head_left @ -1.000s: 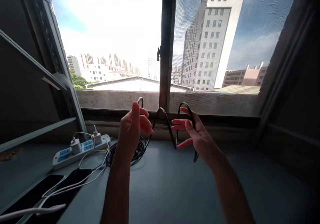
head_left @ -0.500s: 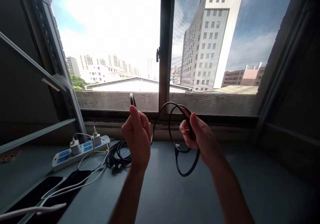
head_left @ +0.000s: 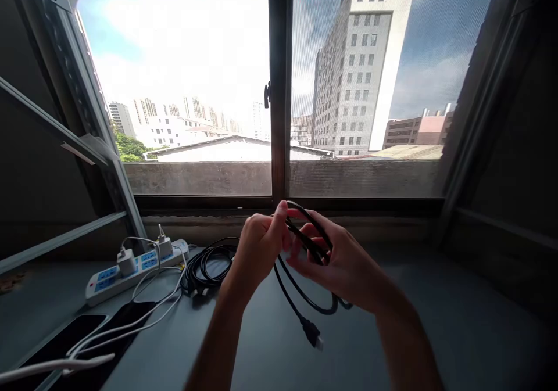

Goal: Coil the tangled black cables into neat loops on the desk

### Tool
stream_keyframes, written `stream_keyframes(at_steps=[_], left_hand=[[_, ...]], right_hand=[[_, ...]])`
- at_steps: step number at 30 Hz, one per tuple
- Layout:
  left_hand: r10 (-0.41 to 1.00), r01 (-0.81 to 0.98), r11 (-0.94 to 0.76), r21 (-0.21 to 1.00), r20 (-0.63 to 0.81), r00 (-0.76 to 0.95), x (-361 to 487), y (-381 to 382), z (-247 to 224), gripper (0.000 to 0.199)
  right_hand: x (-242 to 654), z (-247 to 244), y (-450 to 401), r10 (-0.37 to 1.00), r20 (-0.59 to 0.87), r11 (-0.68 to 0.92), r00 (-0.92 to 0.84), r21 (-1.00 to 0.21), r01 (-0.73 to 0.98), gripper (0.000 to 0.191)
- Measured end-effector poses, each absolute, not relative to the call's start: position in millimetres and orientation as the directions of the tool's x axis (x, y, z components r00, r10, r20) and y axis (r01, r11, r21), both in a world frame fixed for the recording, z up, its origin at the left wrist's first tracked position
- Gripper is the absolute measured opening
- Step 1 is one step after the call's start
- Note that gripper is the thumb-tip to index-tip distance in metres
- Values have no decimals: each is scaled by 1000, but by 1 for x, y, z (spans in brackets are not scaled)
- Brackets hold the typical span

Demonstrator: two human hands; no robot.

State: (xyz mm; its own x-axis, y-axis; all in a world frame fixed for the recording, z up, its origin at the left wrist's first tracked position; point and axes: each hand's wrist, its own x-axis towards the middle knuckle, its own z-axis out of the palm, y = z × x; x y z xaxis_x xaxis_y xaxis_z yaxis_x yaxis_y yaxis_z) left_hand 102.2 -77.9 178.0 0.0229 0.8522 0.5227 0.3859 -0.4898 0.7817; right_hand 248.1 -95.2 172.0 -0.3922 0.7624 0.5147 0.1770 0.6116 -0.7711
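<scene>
A black cable [head_left: 310, 243] with a plug on its end hangs in loops between my two hands, above the grey desk. My left hand [head_left: 257, 246] is closed, its thumb and fingers pinching the cable near the top of the loops. Curled around several strands from the right is my right hand [head_left: 344, 257], its fingertips close to the left hand. Below them the loose end dangles with its black plug [head_left: 310, 332], which has a pale tip and looks like an HDMI connector. Part of the loops is hidden behind the fingers.
On the desk at left lie a coil of black cables [head_left: 204, 269], a white power strip [head_left: 143, 269] with white adapters, white cords [head_left: 131, 324] and a dark phone [head_left: 65, 344]. A window [head_left: 279, 147] and a metal frame [head_left: 126, 187] stand behind.
My left hand has moved right, up to the right hand, bringing the cable's loops together. The plug end now hangs lower. The view has shifted slightly.
</scene>
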Motion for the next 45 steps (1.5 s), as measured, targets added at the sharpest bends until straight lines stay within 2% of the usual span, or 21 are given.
stream_keyframes(at_steps=[3,6,7,10,12,14,17,18,21,24,25,27,28,31,34,36,39,42,45], left_hand=[[831,435,-514,739,555,39,96,-82,183,52],[763,571,-515,640,646,-36,89,-83,186,33],[723,618,-528,583,690,-32,88,-84,187,32],[595,676,-630,383,798,102,84,-84,187,51],[557,660,-681,317,809,187,84,-81,185,57],[573,628,-699,341,793,206,86,-74,181,52],[590,584,-688,430,800,106,91,-57,172,18],[586,570,-681,459,809,49,93,-51,169,13],[600,452,-677,581,791,-119,97,-40,163,36],[665,316,-642,699,712,-224,100,-43,164,48],[664,317,-633,706,706,-247,100,-47,165,50],[605,367,-645,670,742,-289,102,-58,168,50],[554,401,-659,636,772,-313,104,-65,168,49],[386,493,-679,544,835,-392,109,-85,170,48],[336,514,-673,532,839,-428,113,-93,170,49],[397,463,-672,579,808,-434,116,-88,170,48],[586,342,-637,691,722,-367,119,-66,166,45],[796,181,-514,839,545,-265,123,-44,158,36],[864,104,-458,883,469,-183,125,-35,154,33]], right_hand=[[256,173,-87,751,551,637,-364,-749,181,32],[260,172,-75,736,610,669,-293,-720,181,26],[261,172,-72,725,635,684,-267,-707,178,26],[261,173,-70,682,693,730,-232,-666,155,25],[260,175,-74,642,731,764,-231,-633,123,23],[259,178,-81,599,773,799,-208,-593,98,23],[257,180,-88,570,817,821,-94,-561,106,24],[257,180,-89,567,822,821,-47,-560,112,23],[259,178,-83,583,812,804,24,-581,125,26],[261,175,-74,651,759,747,-6,-640,178,37],[261,174,-72,677,736,723,-17,-660,203,36],[260,173,-69,725,687,673,-50,-692,259,16],[260,172,-69,741,668,658,-69,-702,273,13],[259,171,-72,748,649,663,-139,-727,178,45],[263,172,-76,726,641,655,-250,-755,-33,52],[266,174,-80,733,599,603,-322,-792,-100,52],[269,177,-82,787,500,485,-361,-863,-138,50],[267,179,-82,826,400,328,-397,-914,-239,43],[265,181,-84,837,385,253,-389,-902,-349,44]])
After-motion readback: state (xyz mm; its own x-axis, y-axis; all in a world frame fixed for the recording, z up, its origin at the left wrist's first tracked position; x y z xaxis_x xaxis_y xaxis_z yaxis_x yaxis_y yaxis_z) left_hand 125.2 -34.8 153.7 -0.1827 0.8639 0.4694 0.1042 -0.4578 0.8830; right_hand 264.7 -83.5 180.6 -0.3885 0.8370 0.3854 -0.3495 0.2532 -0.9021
